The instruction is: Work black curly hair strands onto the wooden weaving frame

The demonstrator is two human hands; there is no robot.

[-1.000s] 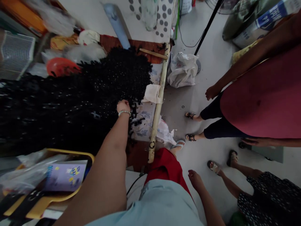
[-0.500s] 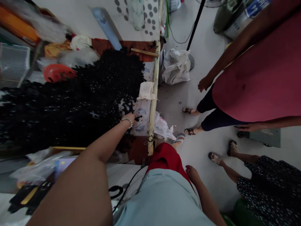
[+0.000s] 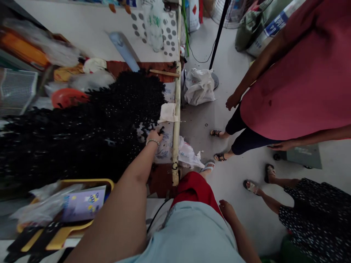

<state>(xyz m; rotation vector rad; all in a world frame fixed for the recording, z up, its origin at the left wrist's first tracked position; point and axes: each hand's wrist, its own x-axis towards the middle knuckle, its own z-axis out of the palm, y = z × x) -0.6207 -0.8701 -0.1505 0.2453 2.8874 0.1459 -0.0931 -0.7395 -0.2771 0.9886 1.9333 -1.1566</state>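
A large heap of small black pieces point(image 3: 82, 131) spreads over the table. At its right edge, my left hand point(image 3: 155, 136) reaches down with a beaded bracelet on the wrist. Its fingers are closed on a black piece point(image 3: 161, 130) that pokes out past the fingertips, above a patterned white sheet point(image 3: 164, 146). Just beyond lies a folded white cloth point(image 3: 167, 112) near the pale table rail point(image 3: 177, 138). Beside my red shorts hangs my right hand point(image 3: 226, 209), touching no object, its fingers loosely bent and partly hidden.
A yellow tray point(image 3: 109, 182) with a purple packet stands at the lower left. Behind the heap are a red bowl point(image 3: 68, 98), a blue roll point(image 3: 124, 51) and a wooden stick point(image 3: 164, 73). White bags point(image 3: 200, 87) sit on the floor. Two other people stand at the right.
My left hand has shifted slightly right and away from me across the sheet, the black piece moving with it. The whole view has shifted a little. My right hand still hangs down.
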